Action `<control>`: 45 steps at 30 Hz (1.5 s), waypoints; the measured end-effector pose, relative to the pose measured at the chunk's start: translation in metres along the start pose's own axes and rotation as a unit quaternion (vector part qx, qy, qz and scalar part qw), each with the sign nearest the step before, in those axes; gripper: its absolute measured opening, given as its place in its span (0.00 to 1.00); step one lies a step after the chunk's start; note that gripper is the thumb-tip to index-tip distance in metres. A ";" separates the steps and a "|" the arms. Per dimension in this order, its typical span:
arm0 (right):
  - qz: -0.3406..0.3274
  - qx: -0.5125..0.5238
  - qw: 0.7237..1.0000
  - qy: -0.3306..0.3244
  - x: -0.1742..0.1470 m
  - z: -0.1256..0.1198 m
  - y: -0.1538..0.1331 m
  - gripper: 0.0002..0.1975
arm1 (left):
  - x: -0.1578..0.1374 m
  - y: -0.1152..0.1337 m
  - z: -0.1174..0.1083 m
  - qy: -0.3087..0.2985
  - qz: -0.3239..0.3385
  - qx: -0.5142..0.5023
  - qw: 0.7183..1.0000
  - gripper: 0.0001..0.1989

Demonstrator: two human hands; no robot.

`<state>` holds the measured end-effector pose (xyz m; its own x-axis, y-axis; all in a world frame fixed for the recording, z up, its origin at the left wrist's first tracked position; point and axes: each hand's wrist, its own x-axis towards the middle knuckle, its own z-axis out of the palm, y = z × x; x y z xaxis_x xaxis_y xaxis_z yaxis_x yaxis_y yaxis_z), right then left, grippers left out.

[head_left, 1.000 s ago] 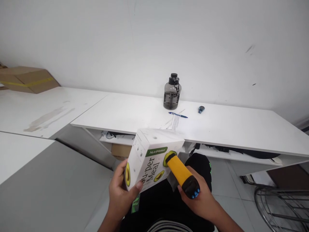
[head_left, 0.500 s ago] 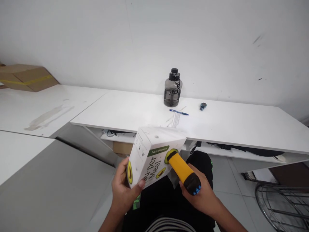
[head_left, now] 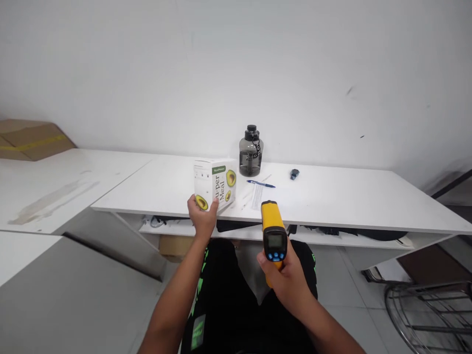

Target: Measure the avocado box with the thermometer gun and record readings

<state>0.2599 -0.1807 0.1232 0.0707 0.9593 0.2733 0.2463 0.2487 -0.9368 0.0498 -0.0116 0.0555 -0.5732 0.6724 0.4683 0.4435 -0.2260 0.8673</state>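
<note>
Toward eleven o'clock from us, by the near edge of the table [head_left: 328,196], our left hand [head_left: 202,221] pinches the white box [head_left: 214,183] by its lower part; whether it touches the table, we cannot tell. Our right hand [head_left: 286,279] is wrapped around the yellow pistol-shaped device [head_left: 273,223], at four o'clock from the box. At three lies the blue pen [head_left: 261,184].

The table [head_left: 342,201] is white and long. On it, a bottle [head_left: 250,160] stands upright; in front of it lie a pen [head_left: 261,184] and, just beside, a paper [head_left: 257,198]. To the right lies a small dark-blue object [head_left: 294,174]. The box [head_left: 205,181] is at the front edge, but whether it touches the table, I cannot tell. The left table [head_left: 114,169] carries a carton [head_left: 33,140]. On the shelf [head_left: 171,229] below lie dark things [head_left: 363,234].
</note>
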 end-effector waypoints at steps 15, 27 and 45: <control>0.043 -0.004 0.994 0.101 0.012 -0.024 -0.001 0.17 | 0.011 -0.014 0.023 -0.059 0.039 0.275 0.959 0.33; 0.061 -0.009 0.995 0.076 0.019 -0.018 0.001 0.19 | 0.009 -0.017 0.024 -0.058 0.040 0.284 0.956 0.37; 0.099 -0.057 0.993 -0.032 0.070 0.013 0.041 0.20 | 0.003 -0.030 0.025 -0.030 0.067 0.275 0.959 0.36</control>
<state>0.2624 -0.1020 0.1008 0.0685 0.9953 0.0685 0.3413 0.0412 -0.9390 0.0519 0.0147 0.0263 -0.4523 0.7061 0.5449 0.8162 0.0815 0.5720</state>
